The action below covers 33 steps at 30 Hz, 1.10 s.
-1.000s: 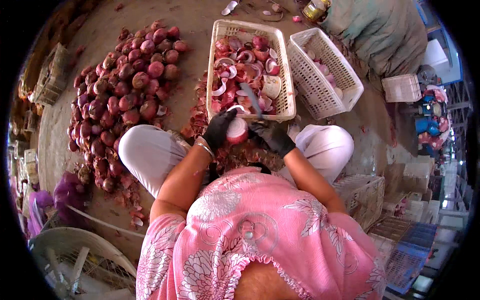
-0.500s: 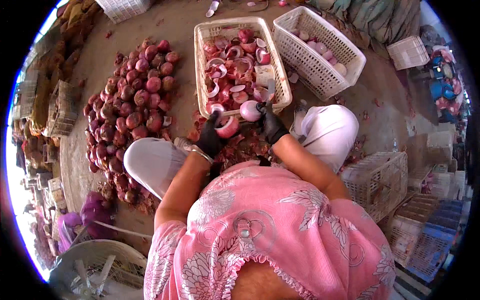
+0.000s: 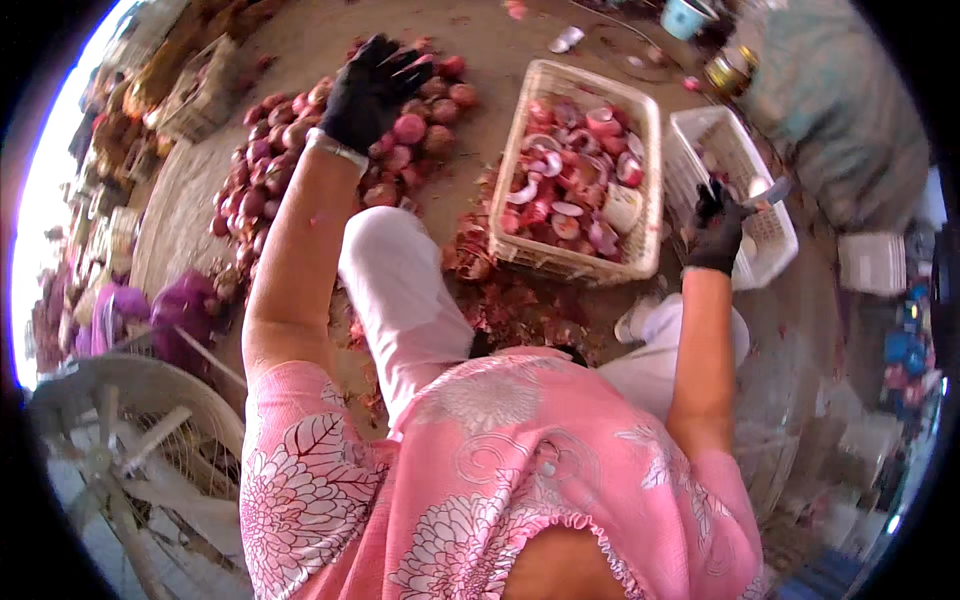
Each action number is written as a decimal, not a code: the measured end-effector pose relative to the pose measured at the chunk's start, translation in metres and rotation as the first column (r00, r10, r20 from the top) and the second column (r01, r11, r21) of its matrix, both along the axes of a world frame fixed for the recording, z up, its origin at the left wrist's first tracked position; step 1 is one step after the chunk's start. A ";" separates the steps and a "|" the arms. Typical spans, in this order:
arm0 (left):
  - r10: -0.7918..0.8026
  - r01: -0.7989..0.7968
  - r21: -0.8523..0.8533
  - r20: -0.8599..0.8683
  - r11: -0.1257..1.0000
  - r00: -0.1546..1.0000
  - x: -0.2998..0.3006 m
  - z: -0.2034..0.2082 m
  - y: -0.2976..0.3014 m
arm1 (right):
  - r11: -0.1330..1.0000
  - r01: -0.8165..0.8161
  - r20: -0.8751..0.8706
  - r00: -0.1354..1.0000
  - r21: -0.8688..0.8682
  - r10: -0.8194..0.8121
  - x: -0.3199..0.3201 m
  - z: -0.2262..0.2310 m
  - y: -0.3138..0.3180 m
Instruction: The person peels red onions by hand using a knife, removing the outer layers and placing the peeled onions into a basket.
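Note:
My left hand, in a black glove, reaches over the heap of red onions. Its fingers are spread and hold nothing. On the other side, my right hand, also gloved in black, is at the near side of the white slatted crate. It grips a knife, whose blade points out over the crate; the handle is hidden in the glove. A pale peeled onion shows beside the blade; whether it touches the hand I cannot tell.
Between my hands stands a white basket full of onion peels and cut ends. Loose skins litter the floor before it. A large fan stands at lower left. Purple mesh sacks lie behind it. Big green sacks bulk at far right.
My hands have parted: the left, letting go of the peel, went to the onion heap; the right carried the knife and peeled onion to the right-hand crate. The view has shifted too.

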<state>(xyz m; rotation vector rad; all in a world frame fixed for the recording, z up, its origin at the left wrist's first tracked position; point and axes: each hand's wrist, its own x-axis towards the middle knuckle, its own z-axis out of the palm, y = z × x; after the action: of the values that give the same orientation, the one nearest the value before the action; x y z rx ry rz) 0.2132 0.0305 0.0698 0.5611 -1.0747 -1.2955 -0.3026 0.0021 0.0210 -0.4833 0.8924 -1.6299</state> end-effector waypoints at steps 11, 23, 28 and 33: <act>0.289 -0.842 0.533 0.796 0.083 0.532 0.173 -0.327 0.168 | 0.932 -0.240 -0.959 0.011 0.273 0.284 0.110 -0.190 0.063; -0.476 -0.733 0.249 0.872 0.633 -0.114 0.219 -0.313 -0.044 | 0.917 -0.208 -0.937 0.003 0.340 0.348 0.125 -0.170 0.064; -0.575 -0.811 0.298 0.816 0.504 -0.058 0.202 -0.293 -0.070 | 0.879 -0.236 -0.910 -0.107 0.415 0.401 0.134 -0.156 0.064; -0.426 -0.819 0.300 0.901 0.488 0.076 0.209 -0.347 -0.043 | 0.890 -0.176 -0.906 -0.122 0.422 0.405 0.109 -0.179 0.072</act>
<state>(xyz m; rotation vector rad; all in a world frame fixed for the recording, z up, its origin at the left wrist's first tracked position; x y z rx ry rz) 0.4222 -0.0124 -0.2769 2.7498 -1.1294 -0.8255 -0.1932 0.0744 -0.1578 -1.8053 1.8043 -0.4097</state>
